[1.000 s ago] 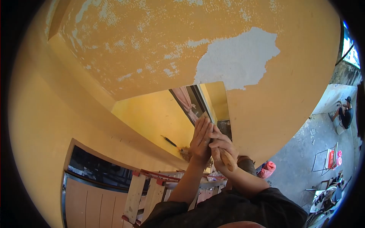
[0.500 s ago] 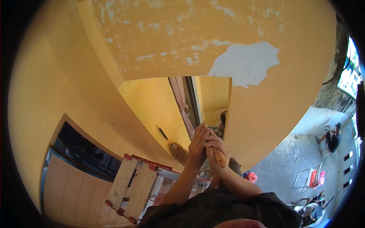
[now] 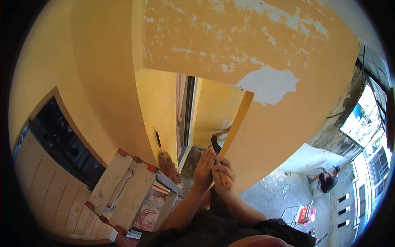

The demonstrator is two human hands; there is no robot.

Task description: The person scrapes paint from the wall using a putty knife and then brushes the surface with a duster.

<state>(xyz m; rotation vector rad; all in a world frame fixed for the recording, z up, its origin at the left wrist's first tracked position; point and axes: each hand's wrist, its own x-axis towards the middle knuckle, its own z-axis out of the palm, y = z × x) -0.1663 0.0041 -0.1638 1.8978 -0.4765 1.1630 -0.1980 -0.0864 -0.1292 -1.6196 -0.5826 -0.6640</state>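
Observation:
My two hands are together low in the centre of the head view. In my right hand [image 3: 224,168] is a wooden-handled scraper [image 3: 226,181], its rounded handle end pointing down toward me. Most of its blade is hidden by my fingers. My left hand [image 3: 203,169] lies against the scraper and my right hand, its fingers stretched out and pointing up. Above them is an orange-yellow wall [image 3: 193,49] with scraped white streaks. A large bare pale patch [image 3: 269,84] shows beside the opening's upper corner.
A stepladder [image 3: 123,193] with red corner pieces stands at the lower left, near a feather duster [image 3: 166,162] against the wall. Another person's arm [image 3: 222,133] shows through the opening. At far right, a person [image 3: 328,181] sits by a wall; a red-and-white item [image 3: 303,214] sits nearby.
My view has turned, so the wall, stepladder and duster sit differently in the picture. My hands appear slightly lower and farther left, still together around the scraper. More of the other person's arm shows.

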